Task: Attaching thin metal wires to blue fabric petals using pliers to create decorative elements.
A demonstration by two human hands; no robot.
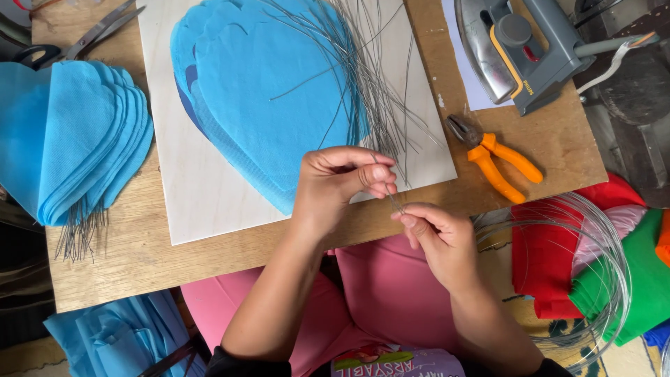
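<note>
Left hand point(342, 178) pinched shut on thin grey wire point(392, 199), right hand point(436, 234) pinching same strand lower down, just off wooden board point(209, 188) edge, above lap. Best kept taut between both pinches, pulled straight, clear of loose wire bundle point(370, 84) to avoid snagging. Strand fine, stiff, silvery, short visible span between fingertips. Blue petal-shaped paper stack point(265, 98) under bundle; orange-handled pliers point(499, 164) near, to the right.

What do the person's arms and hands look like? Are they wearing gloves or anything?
No gloves. The left hand and right hand are bare, with no rings or watch showing. Both forearms are bare too; dark sleeves show only at the picture's bottom edge.
</note>
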